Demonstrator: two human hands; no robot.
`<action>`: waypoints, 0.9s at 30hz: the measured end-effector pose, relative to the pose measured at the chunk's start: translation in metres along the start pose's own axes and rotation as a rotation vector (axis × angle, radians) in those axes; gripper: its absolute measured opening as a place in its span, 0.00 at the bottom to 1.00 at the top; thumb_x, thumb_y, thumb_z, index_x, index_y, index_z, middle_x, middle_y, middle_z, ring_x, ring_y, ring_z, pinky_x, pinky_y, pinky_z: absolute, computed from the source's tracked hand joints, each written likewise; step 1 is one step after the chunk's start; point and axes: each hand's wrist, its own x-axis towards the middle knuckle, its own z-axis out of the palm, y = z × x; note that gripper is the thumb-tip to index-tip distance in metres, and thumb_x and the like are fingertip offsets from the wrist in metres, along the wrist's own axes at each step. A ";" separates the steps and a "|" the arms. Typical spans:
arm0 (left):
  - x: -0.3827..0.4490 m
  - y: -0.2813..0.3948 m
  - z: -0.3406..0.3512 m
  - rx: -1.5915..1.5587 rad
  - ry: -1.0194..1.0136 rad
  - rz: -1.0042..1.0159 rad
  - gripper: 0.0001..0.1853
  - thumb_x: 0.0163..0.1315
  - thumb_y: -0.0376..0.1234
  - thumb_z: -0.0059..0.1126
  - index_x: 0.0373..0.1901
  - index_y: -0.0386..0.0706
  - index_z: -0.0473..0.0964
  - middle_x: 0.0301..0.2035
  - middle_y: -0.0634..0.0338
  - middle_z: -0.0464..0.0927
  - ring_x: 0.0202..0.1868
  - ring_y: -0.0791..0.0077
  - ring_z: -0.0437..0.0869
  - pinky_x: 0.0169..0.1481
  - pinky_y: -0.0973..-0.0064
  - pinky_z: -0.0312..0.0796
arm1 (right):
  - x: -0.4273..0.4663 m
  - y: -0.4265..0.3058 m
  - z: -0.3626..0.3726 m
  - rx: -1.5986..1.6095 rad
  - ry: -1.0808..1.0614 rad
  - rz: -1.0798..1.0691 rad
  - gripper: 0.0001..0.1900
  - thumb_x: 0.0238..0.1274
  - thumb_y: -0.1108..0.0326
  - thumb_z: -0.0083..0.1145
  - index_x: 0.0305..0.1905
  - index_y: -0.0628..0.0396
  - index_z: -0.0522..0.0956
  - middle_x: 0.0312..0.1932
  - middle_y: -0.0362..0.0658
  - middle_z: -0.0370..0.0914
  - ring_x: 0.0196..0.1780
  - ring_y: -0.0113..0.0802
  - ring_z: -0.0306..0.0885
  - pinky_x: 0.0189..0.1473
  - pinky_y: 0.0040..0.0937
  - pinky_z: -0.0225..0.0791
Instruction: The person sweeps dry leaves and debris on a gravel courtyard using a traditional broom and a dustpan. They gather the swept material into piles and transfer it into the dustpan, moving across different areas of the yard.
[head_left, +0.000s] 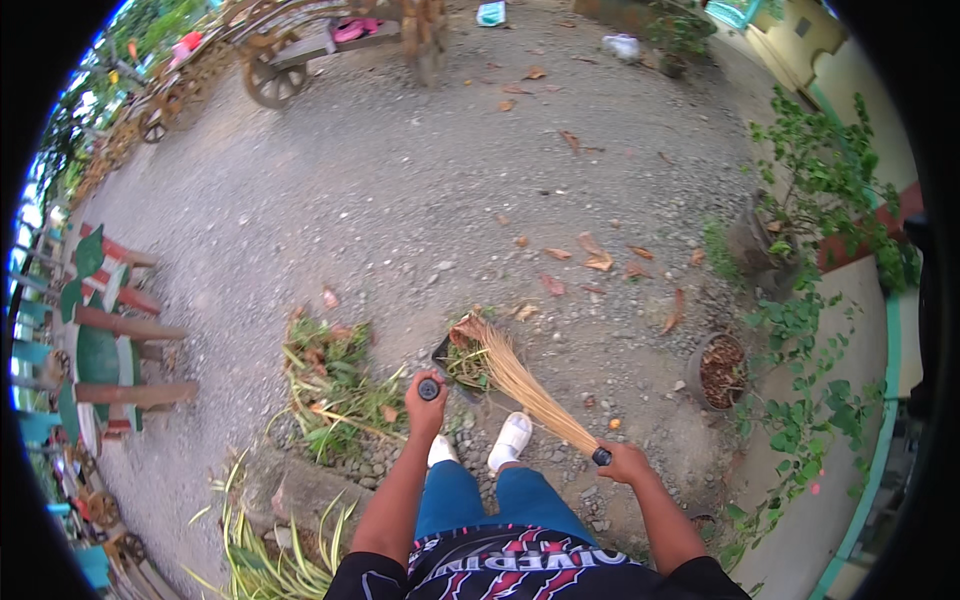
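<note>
My left hand (426, 405) grips the upright black handle (428, 388) of a dustpan, seen almost end-on. Below it, the dark dustpan (441, 352) rests at the ground, partly hidden by what it holds. Green leaf clippings (465, 364) and a dry brown leaf (469, 328) lie in its mouth. In my right hand (624, 462) is a stick broom (536, 390), held near its black-bound end. The broom's bristle tips slant to the far left and touch the clippings and brown leaf at the dustpan.
A heap of cut greenery (326, 382) lies left of the dustpan, by a large stone (300, 487) and a striped-leaf plant (277, 562). Dry leaves (596, 255) dot the gravel ahead. Potted plants (750, 240) and a pot (721, 371) stand right; wooden chairs (124, 337) stand left.
</note>
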 end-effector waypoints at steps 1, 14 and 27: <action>-0.002 0.001 -0.016 -0.011 0.026 -0.022 0.09 0.46 0.19 0.54 0.28 0.39 0.69 0.28 0.61 0.72 0.42 0.71 0.75 0.51 0.75 0.64 | -0.005 -0.013 -0.002 0.007 -0.021 -0.020 0.39 0.35 0.54 0.67 0.61 0.36 0.65 0.45 0.49 0.76 0.49 0.46 0.74 0.50 0.41 0.67; -0.035 0.088 -0.254 0.218 0.256 0.046 0.10 0.42 0.18 0.53 0.27 0.39 0.68 0.28 0.59 0.75 0.42 0.66 0.77 0.54 0.71 0.65 | -0.003 -0.158 -0.004 0.014 0.056 -0.349 0.36 0.35 0.55 0.66 0.58 0.36 0.69 0.42 0.49 0.77 0.45 0.45 0.76 0.46 0.39 0.69; -0.077 0.006 -0.309 1.208 -0.586 0.136 0.12 0.47 0.24 0.51 0.34 0.47 0.72 0.37 0.61 0.70 0.51 0.62 0.68 0.60 0.34 0.50 | 0.004 -0.299 0.056 -0.184 0.072 -0.354 0.33 0.40 0.55 0.62 0.59 0.33 0.67 0.38 0.47 0.78 0.42 0.44 0.77 0.44 0.41 0.69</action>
